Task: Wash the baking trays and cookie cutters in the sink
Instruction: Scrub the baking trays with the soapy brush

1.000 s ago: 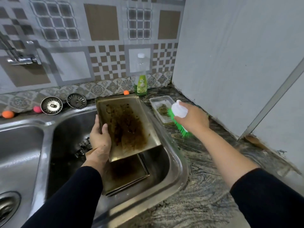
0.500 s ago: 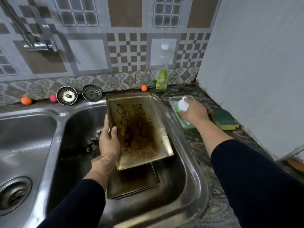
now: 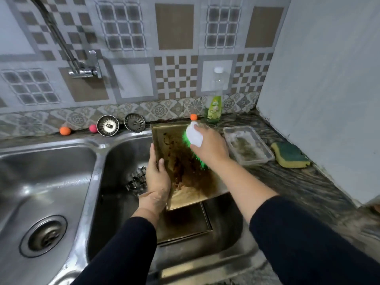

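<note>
A dirty golden baking tray (image 3: 185,175) with brown burnt stains leans tilted over the right sink basin (image 3: 123,157). My left hand (image 3: 157,177) grips its left edge. My right hand (image 3: 209,145) holds a white-handled brush with green bristles (image 3: 193,138), and the bristles press on the tray's upper right part. A second dirty tray (image 3: 183,225) lies flat at the bottom of the basin. Metal cookie cutters (image 3: 136,179) lie in the basin left of my left hand.
A plastic container with soapy residue (image 3: 247,148) and a yellow-green sponge (image 3: 290,155) sit on the counter to the right. A dish soap bottle (image 3: 214,103), two sink strainers (image 3: 108,125) and small coloured balls (image 3: 65,130) line the wall. A tap (image 3: 82,68) hangs above; the left basin (image 3: 41,182) has a drain.
My right hand lifted the brush out of the plastic container and brought it left onto the tray. My left hand kept hold of the tray.
</note>
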Available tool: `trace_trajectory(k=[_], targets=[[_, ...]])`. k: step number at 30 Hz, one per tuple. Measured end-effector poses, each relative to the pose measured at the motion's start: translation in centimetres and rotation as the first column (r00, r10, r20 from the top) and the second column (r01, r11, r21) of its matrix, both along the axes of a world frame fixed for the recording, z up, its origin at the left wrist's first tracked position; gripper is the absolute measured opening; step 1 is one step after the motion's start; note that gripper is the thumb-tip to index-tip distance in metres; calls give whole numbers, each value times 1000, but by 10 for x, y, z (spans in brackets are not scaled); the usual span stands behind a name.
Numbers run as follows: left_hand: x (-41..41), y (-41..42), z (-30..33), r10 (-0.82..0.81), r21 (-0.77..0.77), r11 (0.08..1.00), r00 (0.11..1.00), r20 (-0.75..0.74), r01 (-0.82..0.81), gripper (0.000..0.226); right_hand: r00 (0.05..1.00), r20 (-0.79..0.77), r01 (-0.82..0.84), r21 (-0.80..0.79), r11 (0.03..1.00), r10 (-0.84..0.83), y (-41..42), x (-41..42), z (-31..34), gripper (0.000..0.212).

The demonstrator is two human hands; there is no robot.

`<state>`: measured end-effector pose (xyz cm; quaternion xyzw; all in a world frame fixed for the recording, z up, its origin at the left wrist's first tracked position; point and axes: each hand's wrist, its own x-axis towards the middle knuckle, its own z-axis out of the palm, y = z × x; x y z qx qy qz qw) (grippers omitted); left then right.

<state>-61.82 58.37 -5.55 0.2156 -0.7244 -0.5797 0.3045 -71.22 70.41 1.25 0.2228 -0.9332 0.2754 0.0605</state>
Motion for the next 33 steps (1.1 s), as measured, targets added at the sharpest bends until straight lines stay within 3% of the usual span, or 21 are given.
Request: trace_trajectory(k=[6,10,13,16,19,22,28,33], targets=[[20,-24,3,68,9,998,997,-29,-67,54,994,83,-67,-86,994,74,29,81,-49,65],[26,-4,10,-72,48,996,993,-90,77,54,1000,16,20,-66,998,-19,13,31,-20,64],[28,8,20,-88,24,995,987,-134,92,54,998,10,68,-83,994,-68,-1,-14,6,64],[32,-3,22,-52,44,997,986,-155,60,54,999,25,-22,-106,994,25,-12,6,-2,65],[47,-19,8,54,37,998,995,-88,-51,53,981,113,-137,-191,972,161,-12,73,-34,66],[61,-29,-5,70,74,995,997,-40,-66,55,969,88,-213,-162,964,229,-7,119,-53,66],[59,-3,4,-35,79,996,996,-82,42,58,991,-43,-133,-93,987,129,-63,61,4,63],[56,-28,16,105,139,986,991,-87,-93,57,957,10,-282,-172,944,288,-62,91,-4,65]])
